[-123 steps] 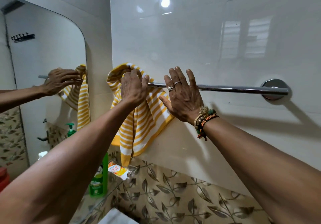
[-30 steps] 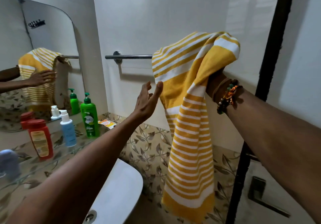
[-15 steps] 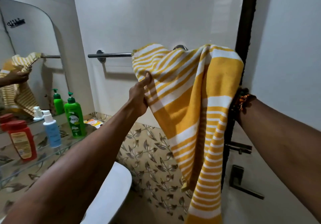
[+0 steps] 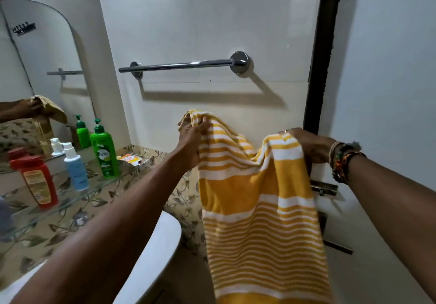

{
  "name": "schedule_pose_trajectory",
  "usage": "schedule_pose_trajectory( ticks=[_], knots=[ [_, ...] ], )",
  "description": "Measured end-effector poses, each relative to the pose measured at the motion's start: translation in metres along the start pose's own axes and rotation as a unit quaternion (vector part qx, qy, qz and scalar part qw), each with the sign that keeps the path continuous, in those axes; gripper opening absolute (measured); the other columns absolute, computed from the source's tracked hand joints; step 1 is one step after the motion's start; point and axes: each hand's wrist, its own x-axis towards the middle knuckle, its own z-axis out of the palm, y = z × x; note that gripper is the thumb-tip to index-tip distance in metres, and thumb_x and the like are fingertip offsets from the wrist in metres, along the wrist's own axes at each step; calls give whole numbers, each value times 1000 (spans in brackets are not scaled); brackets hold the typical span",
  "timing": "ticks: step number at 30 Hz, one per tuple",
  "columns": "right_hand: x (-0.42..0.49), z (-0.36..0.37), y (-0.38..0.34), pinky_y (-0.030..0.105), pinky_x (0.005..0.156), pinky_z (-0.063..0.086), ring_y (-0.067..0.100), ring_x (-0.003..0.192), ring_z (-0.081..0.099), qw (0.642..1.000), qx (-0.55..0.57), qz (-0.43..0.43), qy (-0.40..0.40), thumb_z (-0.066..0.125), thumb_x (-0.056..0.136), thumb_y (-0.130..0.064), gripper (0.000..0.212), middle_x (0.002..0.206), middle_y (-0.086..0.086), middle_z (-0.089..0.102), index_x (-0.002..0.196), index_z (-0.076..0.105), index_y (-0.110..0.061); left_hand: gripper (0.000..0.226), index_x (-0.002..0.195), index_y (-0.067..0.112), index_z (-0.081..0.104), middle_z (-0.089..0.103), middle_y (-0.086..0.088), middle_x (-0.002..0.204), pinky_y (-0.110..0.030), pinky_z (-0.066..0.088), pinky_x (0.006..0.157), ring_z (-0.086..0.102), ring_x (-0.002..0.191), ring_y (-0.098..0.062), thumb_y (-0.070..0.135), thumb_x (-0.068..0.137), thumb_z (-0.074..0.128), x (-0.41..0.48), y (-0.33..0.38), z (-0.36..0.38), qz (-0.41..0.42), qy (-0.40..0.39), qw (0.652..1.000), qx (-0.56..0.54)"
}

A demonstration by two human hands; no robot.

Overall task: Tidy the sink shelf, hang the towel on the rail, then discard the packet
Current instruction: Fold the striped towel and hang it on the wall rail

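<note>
Yellow-striped towel (image 4: 259,197) hangs spread between both hands, below the rail (image 4: 179,65) and apart from it. White sink (image 4: 153,256) sits low, left of the towel. Glass shelf (image 4: 94,192) at left carries red bottle (image 4: 39,181), blue bottle (image 4: 75,166), green bottle (image 4: 105,150). Left hand (image 4: 191,138) fingers pinch the towel's top left corner. Right hand (image 4: 311,145) fingers curl round the top right edge. Orange packet (image 4: 129,158) lies at the shelf's far end, beside the green bottle.
</note>
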Motion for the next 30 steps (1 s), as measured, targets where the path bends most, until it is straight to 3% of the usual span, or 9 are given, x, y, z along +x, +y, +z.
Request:
schedule_pose_trajectory(
  ticks=[1, 3, 5, 8, 15, 22, 25, 27, 30],
  knots=[
    [-1, 3, 5, 29, 64, 53, 22, 81, 60, 996, -88, 1, -35, 62, 93, -6, 9, 86, 9, 67, 89, 66, 0, 28, 119, 3, 60, 68, -16, 102, -42, 60, 68, 69, 84, -30, 18, 96, 60, -3, -4, 3, -5, -16, 1000, -10],
    [3, 8, 10, 28, 65, 57, 20, 90, 68, 983, -176, 32, -48, 62, 89, -1, 20, 99, 7, 72, 104, 73, -10, 19, 113, 6, 63, 68, -13, 93, -41, 60, 71, 68, 81, -28, 15, 97, 58, -8, -14, 9, -23, -31, 999, -13],
    [5, 12, 11, 32, 69, 61, 24, 94, 70, 989, -144, 39, -23, 51, 89, 6, 31, 101, 9, 72, 106, 71, -11, 17, 110, 7, 65, 70, -12, 92, -42, 59, 76, 69, 83, -28, 14, 97, 57, -12, -24, 13, -34, -27, 999, -19],
    [8, 23, 4, 39, 73, 62, 26, 88, 71, 995, -91, 22, -19, 51, 92, 1, 25, 98, 13, 74, 108, 68, -7, 13, 103, 9, 67, 71, -11, 90, -41, 60, 75, 70, 80, -26, 16, 96, 58, -17, -43, 19, -51, -39, 998, 13],
    [6, 64, -17, 41, 74, 62, 31, 90, 72, 993, -6, -30, -110, 62, 94, -43, 36, 102, 11, 73, 109, 70, -11, 20, 95, 16, 74, 72, -17, 103, -47, 58, 82, 70, 94, -34, 11, 96, 54, -28, -66, 26, -4, -50, 994, 92],
    [5, 93, -36, 43, 78, 61, 26, 82, 68, 990, 105, -72, -65, 67, 93, -20, 31, 102, 19, 67, 118, 59, -2, 33, 79, 20, 77, 75, -6, 78, -30, 57, 56, 73, 70, -21, 7, 96, 52, -34, -51, 8, 42, -41, 994, 92],
    [2, 110, -42, 47, 83, 58, 29, 82, 64, 988, 116, -77, -72, 59, 95, -20, 24, 94, 17, 64, 106, 62, 1, 28, 82, 14, 74, 74, -6, 80, -31, 57, 60, 72, 77, -24, -1, 92, 52, -36, -50, 4, 41, -40, 992, 110],
    [2, 119, -43, 43, 74, 60, 28, 79, 61, 984, 137, -89, -66, 60, 93, -22, 19, 84, 13, 62, 92, 64, -4, 35, 89, 8, 71, 75, -8, 85, -32, 58, 67, 72, 85, -27, -13, 86, 44, -40, -49, 3, 40, -71, 991, 106],
    [2, 124, -41, 30, 64, 57, 23, 77, 67, 979, 156, -108, -72, 73, 85, -39, 45, 88, 14, 68, 102, 66, 2, 49, 102, 13, 66, 77, 4, 89, -21, 57, 67, 74, 86, -13, -18, 83, 34, -51, -43, 1, 78, -152, 978, 122]
  ],
)
